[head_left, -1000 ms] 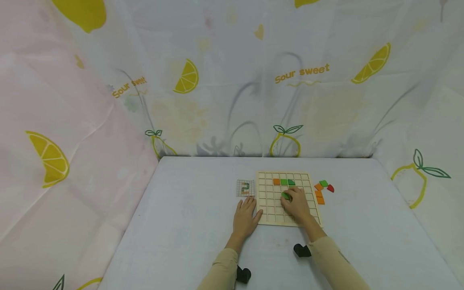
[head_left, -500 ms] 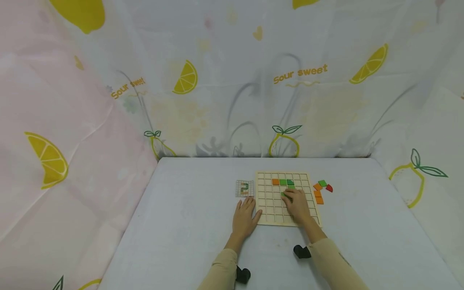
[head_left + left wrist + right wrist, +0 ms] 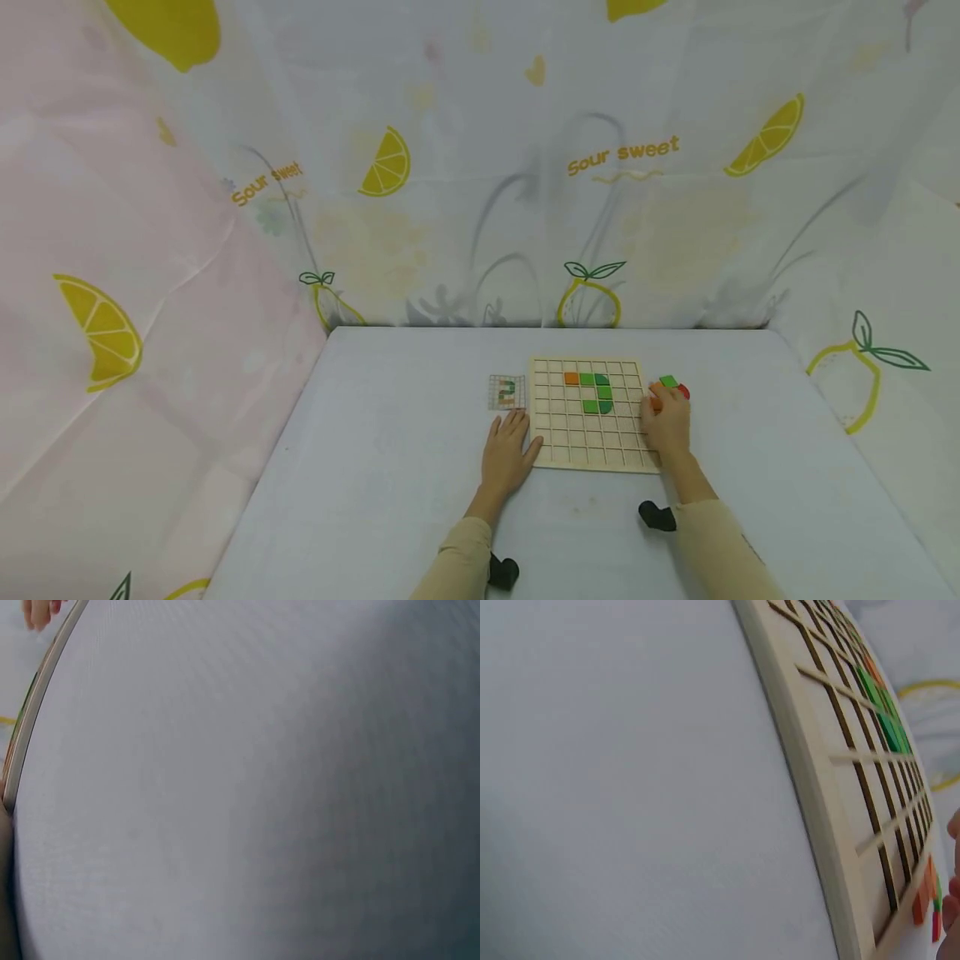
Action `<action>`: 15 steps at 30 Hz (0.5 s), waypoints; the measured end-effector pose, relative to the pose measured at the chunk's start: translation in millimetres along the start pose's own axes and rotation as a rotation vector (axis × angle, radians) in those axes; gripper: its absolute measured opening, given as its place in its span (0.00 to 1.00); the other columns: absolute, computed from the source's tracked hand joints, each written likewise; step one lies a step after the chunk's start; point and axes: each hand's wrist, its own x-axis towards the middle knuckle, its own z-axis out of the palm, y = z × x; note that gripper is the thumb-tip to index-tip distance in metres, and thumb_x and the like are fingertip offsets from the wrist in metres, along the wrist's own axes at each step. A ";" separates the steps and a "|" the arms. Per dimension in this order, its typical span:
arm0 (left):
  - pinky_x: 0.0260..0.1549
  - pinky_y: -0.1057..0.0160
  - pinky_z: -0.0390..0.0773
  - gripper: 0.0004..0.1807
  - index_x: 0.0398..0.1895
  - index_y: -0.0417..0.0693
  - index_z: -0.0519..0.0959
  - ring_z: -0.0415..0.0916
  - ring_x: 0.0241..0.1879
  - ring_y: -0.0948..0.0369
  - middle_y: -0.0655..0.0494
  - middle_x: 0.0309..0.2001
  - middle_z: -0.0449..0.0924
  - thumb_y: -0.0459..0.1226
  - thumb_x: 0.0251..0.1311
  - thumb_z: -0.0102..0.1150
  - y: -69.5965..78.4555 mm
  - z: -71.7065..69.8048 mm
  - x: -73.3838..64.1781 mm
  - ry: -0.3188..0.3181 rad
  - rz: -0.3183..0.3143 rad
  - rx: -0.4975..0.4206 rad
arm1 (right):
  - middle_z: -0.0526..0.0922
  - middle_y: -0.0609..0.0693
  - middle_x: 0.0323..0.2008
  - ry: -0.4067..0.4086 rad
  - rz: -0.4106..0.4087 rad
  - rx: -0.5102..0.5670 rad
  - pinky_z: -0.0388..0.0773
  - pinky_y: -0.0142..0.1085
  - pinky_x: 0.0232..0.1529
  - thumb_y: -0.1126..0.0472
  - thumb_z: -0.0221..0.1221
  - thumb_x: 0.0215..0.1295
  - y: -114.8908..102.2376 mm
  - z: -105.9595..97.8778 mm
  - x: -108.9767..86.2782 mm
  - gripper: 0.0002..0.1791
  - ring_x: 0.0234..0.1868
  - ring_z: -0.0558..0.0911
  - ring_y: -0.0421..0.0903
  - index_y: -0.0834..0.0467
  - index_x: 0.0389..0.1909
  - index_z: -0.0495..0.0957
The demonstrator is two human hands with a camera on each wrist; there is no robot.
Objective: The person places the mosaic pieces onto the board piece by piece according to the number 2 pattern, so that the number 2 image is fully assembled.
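A pale wooden grid board (image 3: pixel 558 437) lies flat on the table. In its cells are an orange square tile (image 3: pixel 572 378) and several green tiles (image 3: pixel 591 407), some with a rounded corner. My left hand (image 3: pixel 505 454) rests flat with fingers spread, its thumb at the board's left edge and fingertips by a small gridded pattern card (image 3: pixel 506 392). Beyond the board's right edge my right hand (image 3: pixel 667 423) is over the loose orange tiles (image 3: pixel 656 404), thumb and forefinger apart and partly hiding them. In the right wrist view, its fingers (image 3: pixel 951 907) show beside these tiles.
Next to the right hand lie a loose green tile (image 3: pixel 668 381) and a red rounded tile (image 3: pixel 683 392). White cloth covers the table (image 3: pixel 375 467). A lemon-print curtain (image 3: pixel 465 208) hangs behind and at the sides. Black wrist-worn devices (image 3: pixel 503 573) sit at both sleeves.
My right hand has let go of a green tile on the board and moved right to the loose tiles. More green tiles now show in the cells. My left hand has stayed put.
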 end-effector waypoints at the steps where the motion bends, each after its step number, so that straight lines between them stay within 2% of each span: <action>1: 0.67 0.51 0.58 0.27 0.59 0.42 0.74 0.65 0.65 0.55 0.50 0.62 0.72 0.51 0.66 0.48 0.0 0.0 0.2 -0.004 -0.003 0.004 | 0.71 0.75 0.45 0.019 0.053 -0.022 0.68 0.60 0.47 0.70 0.54 0.59 5.6 -6.4 4.0 0.17 0.47 0.69 0.72 0.76 0.48 0.74; 3: 0.67 0.52 0.58 0.27 0.59 0.42 0.73 0.64 0.65 0.55 0.51 0.62 0.71 0.51 0.66 0.48 -0.2 0.0 0.6 -0.012 -0.008 0.006 | 0.67 0.77 0.49 0.005 0.165 -0.067 0.65 0.61 0.50 0.69 0.52 0.61 14.6 -18.7 11.0 0.20 0.51 0.65 0.72 0.76 0.52 0.70; 6: 0.67 0.52 0.57 0.27 0.59 0.42 0.73 0.64 0.65 0.56 0.51 0.62 0.71 0.51 0.66 0.48 -1.3 -0.5 1.0 -0.017 -0.014 0.007 | 0.63 0.77 0.53 -0.086 0.275 -0.153 0.60 0.60 0.55 0.65 0.48 0.64 24.4 -31.7 19.1 0.25 0.56 0.60 0.73 0.77 0.57 0.65; 12: 0.67 0.52 0.58 0.27 0.59 0.42 0.73 0.65 0.65 0.55 0.51 0.62 0.72 0.51 0.66 0.49 0.0 -1.7 -0.4 -0.016 -0.010 0.004 | 0.69 0.76 0.53 -0.225 0.242 -0.323 0.59 0.61 0.55 0.63 0.46 0.65 30.5 -39.5 28.3 0.24 0.57 0.61 0.71 0.77 0.56 0.66; 15: 0.67 0.51 0.58 0.27 0.59 0.42 0.73 0.65 0.65 0.55 0.50 0.62 0.71 0.51 0.66 0.49 1.4 -1.1 0.0 -0.013 -0.010 -0.004 | 0.66 0.76 0.55 -0.279 0.275 -0.333 0.59 0.61 0.54 0.62 0.45 0.66 27.5 -40.8 32.6 0.24 0.58 0.60 0.72 0.75 0.57 0.66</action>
